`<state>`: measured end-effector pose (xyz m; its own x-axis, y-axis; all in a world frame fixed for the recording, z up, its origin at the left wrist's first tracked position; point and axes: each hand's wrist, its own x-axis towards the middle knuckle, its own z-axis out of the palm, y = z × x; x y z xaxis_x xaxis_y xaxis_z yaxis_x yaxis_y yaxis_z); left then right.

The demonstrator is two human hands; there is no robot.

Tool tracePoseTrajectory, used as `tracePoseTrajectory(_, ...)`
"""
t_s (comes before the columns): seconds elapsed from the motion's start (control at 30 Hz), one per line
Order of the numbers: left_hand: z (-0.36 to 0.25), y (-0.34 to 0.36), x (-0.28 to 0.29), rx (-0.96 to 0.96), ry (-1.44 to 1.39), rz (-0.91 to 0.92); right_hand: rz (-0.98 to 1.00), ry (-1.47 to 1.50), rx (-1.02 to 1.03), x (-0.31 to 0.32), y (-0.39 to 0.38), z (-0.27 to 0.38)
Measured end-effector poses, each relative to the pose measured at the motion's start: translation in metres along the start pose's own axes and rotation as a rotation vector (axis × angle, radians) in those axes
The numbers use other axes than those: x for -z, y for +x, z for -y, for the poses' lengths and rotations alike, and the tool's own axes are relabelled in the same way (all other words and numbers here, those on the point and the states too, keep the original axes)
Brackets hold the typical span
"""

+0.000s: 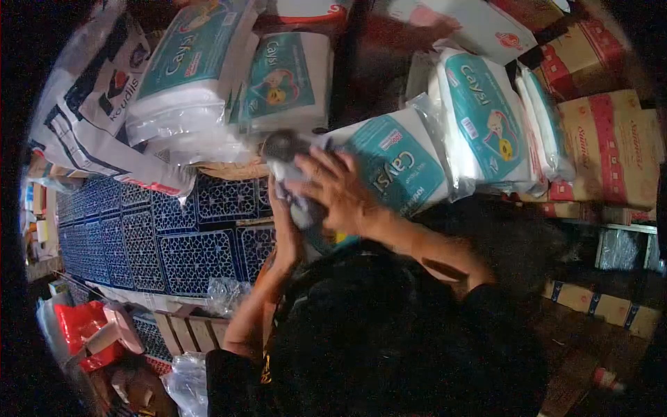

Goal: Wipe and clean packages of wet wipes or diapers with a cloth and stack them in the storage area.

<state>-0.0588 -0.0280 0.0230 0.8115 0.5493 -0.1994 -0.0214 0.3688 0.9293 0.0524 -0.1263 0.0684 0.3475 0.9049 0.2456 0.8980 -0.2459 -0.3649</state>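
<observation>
Counting clock directions from the hands, a white plastic sack (pixel 94 142) lies between 9 and 10 o'clock, and a white pack with a teal label (pixel 198 52) sits near 11. Dark blue patterned panels (pixel 194 254) are between 8 and 9. In the middle, the left hand (pixel 285 233) stands up beside a blurry grey thing with a dark round end (pixel 283 146); its grip can't be told. The right hand (pixel 337 191) reaches over that thing from 4 o'clock, fingers spread, but blur hides whether they pinch it. A tilted teal-labelled pack (pixel 403 163) lies just beside, between 2 and 3. Brown boxes (pixel 587 142) stand near 3. The step seems to be working the grey thing; next probably needs both hands steady.
</observation>
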Motion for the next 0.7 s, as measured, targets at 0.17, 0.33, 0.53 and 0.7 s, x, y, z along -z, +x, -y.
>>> tracePoseTrajectory(0.17, -0.010, -0.008, -0.018, -0.067, 0.085, 0.018, -0.134, -0.092, -0.131, 0.018, 0.018, -0.056)
tracePoseTrajectory(0.33, -0.006, -0.009, -0.021, -0.073, 0.001, 0.016, -0.283, -0.216, -0.299, 0.046, -0.029, -0.108)
tracePoseTrajectory(0.53, -0.003, -0.009, -0.015, -0.069, 0.040, -0.041, -0.314, -0.187, -0.347, 0.063, -0.104, -0.091)
tracePoseTrajectory(0.7, -0.005, -0.006, -0.009, -0.020, 0.080, -0.057, -0.024, -0.263, -0.176, 0.065, -0.133, -0.038)
